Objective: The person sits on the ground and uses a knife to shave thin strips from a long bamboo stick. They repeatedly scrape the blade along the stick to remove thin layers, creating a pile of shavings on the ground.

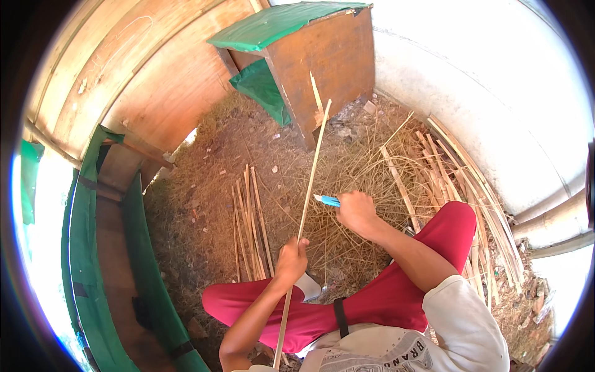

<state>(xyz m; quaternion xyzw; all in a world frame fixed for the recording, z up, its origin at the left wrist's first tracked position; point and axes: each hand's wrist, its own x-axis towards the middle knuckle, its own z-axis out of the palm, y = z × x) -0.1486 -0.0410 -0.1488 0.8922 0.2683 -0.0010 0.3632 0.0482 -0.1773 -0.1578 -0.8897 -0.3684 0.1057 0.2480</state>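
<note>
My left hand (291,262) is closed around a long, thin bamboo strip (315,162). The strip slants from beside my left arm up toward the wooden cabinet, its far end raised in front of it. In my right hand (357,212) is a blue utility knife (330,201), gripped in a fist with its short blade pointing left, close to the strip. A small gap seems to lie between blade and strip. Both hands are above my crossed legs in red trousers (384,282).
Bamboo strips (250,223) lie on the dirt floor at left, and a larger pile of strips (480,192) lies along the right wall. Curly shavings (353,161) cover the ground ahead. A wooden cabinet (331,59) with a green top stands ahead; a green-covered bench (133,248) is at left.
</note>
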